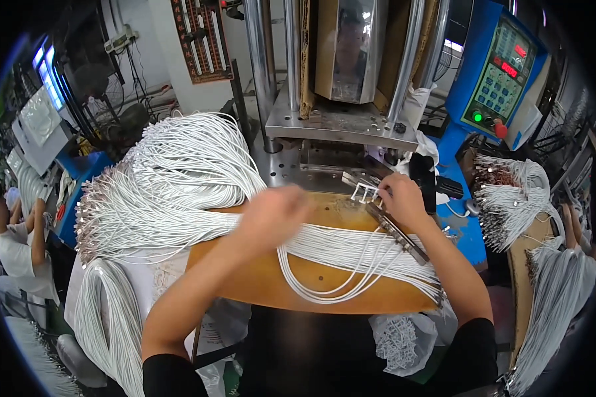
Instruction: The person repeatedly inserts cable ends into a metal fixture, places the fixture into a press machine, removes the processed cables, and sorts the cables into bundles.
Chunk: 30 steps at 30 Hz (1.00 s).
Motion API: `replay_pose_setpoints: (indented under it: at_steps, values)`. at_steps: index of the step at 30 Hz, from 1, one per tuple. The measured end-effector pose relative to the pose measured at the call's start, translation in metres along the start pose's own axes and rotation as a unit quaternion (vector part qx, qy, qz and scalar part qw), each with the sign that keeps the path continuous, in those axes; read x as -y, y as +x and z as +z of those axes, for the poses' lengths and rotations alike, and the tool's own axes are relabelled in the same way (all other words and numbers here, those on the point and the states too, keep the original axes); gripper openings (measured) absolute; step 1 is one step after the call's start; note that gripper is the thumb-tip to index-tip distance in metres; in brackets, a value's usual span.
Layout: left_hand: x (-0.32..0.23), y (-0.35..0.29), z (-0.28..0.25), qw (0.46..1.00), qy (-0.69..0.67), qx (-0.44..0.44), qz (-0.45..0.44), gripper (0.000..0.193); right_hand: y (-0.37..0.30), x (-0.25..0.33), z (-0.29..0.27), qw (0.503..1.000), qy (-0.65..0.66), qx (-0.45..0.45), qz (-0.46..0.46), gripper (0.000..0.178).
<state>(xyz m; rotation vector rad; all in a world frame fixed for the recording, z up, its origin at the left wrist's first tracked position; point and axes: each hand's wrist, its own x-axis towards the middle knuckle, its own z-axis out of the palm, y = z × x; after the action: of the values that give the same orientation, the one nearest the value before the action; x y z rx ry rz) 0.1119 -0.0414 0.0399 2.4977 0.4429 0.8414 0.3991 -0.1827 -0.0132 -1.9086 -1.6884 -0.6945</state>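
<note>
My left hand [275, 215] is smeared by motion over the white cables, and whether its fingers hold anything cannot be made out. At the press, my right hand [404, 200] pinches a small white plastic piece [365, 193] of thin branching shape. Just under those fingers a narrow metal mould bar [398, 235] lies slantwise across the cables. A flat bundle of white cables [338, 245] runs over the brown board [245, 281], and a few strands loop toward me. Left of my left hand a big heap of white cables [185, 159] is piled up, metal tips outward.
Behind the board stands a press with a steel plate [341, 126] and upright rods. A blue control box [500, 73] with buttons is at the right. White scraps fill a plastic bag [400, 344] below the board. More cables [516, 192] lie right; another person [23, 245] sits left.
</note>
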Motion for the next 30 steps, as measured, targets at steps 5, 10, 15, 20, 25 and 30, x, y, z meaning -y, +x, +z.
replay_pose_setpoints:
  at_steps: [5,10,15,20,25,30]
  values:
    - [0.057,0.007,0.016,0.99,0.11,0.072,-0.056,0.019,-0.006,-0.016,-0.116,0.92,0.217,0.277,0.17,0.017]
    - [0.072,0.05,0.026,0.993,-0.052,0.072,-0.083,0.027,-0.065,0.003,-0.129,0.936,0.157,0.296,0.11,0.024]
    - [-0.019,0.052,0.086,0.965,-0.229,0.112,0.069,0.034,-0.061,0.009,-0.094,0.917,0.124,0.336,0.175,0.027]
    - [-0.038,0.012,0.131,0.965,-0.186,0.137,0.121,0.022,-0.021,-0.006,-0.063,0.957,0.134,0.215,0.137,0.024]
    - [-0.021,0.035,0.115,0.962,-0.153,0.209,0.085,0.017,0.037,-0.049,0.007,0.937,0.24,0.198,0.157,0.022]
    - [0.046,0.105,0.124,0.972,0.006,0.096,0.217,0.021,0.076,-0.086,0.108,0.994,0.056,0.064,0.068,0.033]
